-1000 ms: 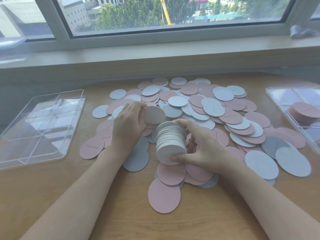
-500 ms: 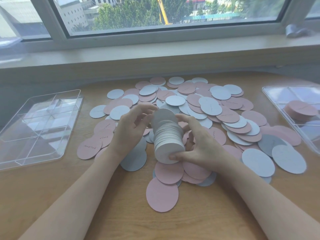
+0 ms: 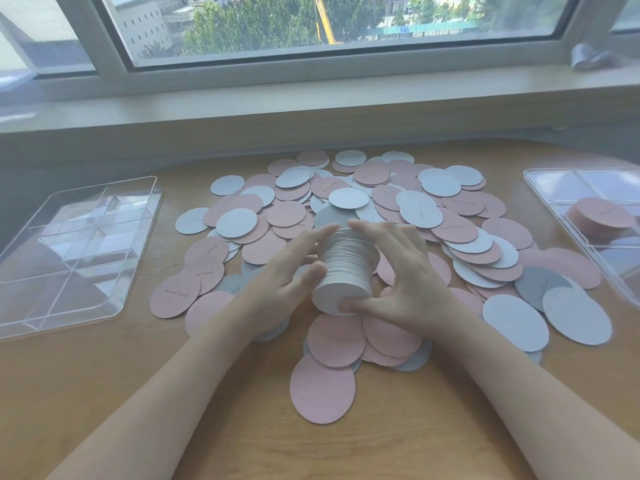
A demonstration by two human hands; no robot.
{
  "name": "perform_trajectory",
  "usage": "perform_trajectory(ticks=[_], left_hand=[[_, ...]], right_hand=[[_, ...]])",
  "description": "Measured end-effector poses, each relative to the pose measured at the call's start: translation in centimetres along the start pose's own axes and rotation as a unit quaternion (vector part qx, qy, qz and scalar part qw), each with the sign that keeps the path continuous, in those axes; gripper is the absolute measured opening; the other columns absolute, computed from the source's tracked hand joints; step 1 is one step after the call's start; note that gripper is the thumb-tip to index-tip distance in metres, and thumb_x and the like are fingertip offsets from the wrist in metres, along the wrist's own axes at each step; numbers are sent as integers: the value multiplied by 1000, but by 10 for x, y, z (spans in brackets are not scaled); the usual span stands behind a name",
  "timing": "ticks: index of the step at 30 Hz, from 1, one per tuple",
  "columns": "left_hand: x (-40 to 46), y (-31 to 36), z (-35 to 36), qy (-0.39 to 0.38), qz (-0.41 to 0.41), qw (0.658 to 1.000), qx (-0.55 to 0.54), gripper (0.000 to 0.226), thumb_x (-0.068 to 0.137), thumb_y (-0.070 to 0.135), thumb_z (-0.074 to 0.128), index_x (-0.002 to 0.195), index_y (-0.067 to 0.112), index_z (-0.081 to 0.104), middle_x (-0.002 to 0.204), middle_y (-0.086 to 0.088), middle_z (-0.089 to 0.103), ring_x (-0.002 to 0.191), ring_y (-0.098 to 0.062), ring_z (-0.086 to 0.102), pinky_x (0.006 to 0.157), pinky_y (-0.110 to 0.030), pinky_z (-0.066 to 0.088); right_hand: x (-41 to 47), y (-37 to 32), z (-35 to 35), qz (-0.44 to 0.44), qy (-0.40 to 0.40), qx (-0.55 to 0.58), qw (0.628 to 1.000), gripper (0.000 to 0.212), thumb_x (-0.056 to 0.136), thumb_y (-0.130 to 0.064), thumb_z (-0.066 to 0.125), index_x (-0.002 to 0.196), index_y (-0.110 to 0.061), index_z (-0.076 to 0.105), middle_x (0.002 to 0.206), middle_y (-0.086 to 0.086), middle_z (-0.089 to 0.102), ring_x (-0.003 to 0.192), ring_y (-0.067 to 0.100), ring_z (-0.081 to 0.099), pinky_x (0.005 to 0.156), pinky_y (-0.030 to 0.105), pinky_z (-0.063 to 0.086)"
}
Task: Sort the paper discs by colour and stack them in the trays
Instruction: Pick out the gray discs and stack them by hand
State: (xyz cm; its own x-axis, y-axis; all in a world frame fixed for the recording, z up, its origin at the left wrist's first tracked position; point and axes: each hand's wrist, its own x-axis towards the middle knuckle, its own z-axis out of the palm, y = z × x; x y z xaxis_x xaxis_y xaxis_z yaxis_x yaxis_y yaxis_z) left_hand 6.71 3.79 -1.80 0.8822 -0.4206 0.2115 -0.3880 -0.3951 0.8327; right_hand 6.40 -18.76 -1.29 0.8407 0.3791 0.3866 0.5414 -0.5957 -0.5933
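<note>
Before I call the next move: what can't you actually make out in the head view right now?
- Stack of white discs: its far end is hidden by the left hand and right hand around it; the count is unreadable.
- Handwriting on the pink discs: too small and blurred to read.
- Right tray: cut off by the frame edge; only a pink stack shows.
- Discs buried in the pile: colours hidden by those on top.

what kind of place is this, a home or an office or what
Probably an upper-floor office or study room, though that is uncertain: a light wooden desk stands under a wide white-framed window overlooking treetops, buildings and a yellow crane.
</note>
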Motion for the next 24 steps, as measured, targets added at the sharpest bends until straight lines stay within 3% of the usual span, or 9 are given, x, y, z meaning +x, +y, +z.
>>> perform_trajectory(ticks=[2, 4, 6, 9, 14, 18, 21, 24], left_hand=[[-7, 0, 5, -34, 2, 998, 54, 86, 87, 82, 34, 158, 35, 19, 159, 9, 31, 147, -10, 31, 118, -42, 33], [-9, 4, 10, -51, 4, 993, 111, 96, 83, 85, 36, 159, 37, 4, 163, 17, 14, 149, 2, 16, 118, -30, 28], [-7, 6, 15, -44, 3, 989, 139, 102, 81, 85, 40, 159, 35, -2, 163, 21, 5, 149, 5, 10, 116, -28, 27], [-5, 6, 19, -27, -3, 990, 142, 98, 83, 81, 43, 158, 39, -4, 160, 23, 6, 150, 2, 11, 118, -32, 27], [-5, 4, 15, -21, -25, 986, 164, 93, 76, 91, 37, 143, 63, -20, 160, 23, 9, 151, 1, 10, 119, -32, 25], [-6, 6, 15, -31, -32, 981, 191, 99, 75, 92, 33, 150, 52, -17, 162, 22, 4, 151, -2, 11, 115, -28, 26], [-6, 6, 16, -29, -31, 980, 193, 104, 78, 82, 42, 157, 37, -7, 157, 26, 6, 148, -1, 16, 109, -25, 29], [-6, 5, 14, -16, -26, 983, 182, 100, 77, 76, 52, 156, 33, 9, 153, 19, 21, 142, -2, 30, 104, -24, 33]], right_hand=[[1, 2, 0, -2, -32, 18, 999, 99, 67, -55, 81, 150, -28, 35, 133, -14, 42, 124, 7, 39, 108, 24, 30], [1, 1, 2, 1, -80, 48, 996, 98, 73, -56, 74, 154, -26, 25, 141, -14, 34, 127, 2, 38, 104, 16, 34], [0, 2, 3, 2, -105, 52, 993, 101, 78, -51, 72, 157, -27, 14, 148, -14, 25, 135, 0, 33, 105, 17, 35], [-2, 2, 2, 32, -123, 65, 990, 112, 79, -46, 79, 158, -29, 1, 159, -18, 13, 145, -4, 17, 116, 27, 30], [-3, 1, 4, 69, -130, 83, 986, 119, 79, -49, 77, 158, -27, -9, 164, -20, -4, 147, -9, -1, 123, 30, 17], [-3, 0, 7, 70, -151, 80, 983, 114, 86, -39, 74, 156, -27, -17, 164, -17, -12, 148, -7, -8, 124, 32, 11], [-3, 1, 5, 66, -164, 129, 976, 111, 87, -39, 72, 155, -35, -15, 165, -17, 0, 149, -5, 2, 124, 37, 17], [-2, 0, 5, 69, -159, 141, 975, 115, 83, -43, 76, 155, -38, -14, 163, -18, 10, 148, -5, 11, 122, 38, 21]])
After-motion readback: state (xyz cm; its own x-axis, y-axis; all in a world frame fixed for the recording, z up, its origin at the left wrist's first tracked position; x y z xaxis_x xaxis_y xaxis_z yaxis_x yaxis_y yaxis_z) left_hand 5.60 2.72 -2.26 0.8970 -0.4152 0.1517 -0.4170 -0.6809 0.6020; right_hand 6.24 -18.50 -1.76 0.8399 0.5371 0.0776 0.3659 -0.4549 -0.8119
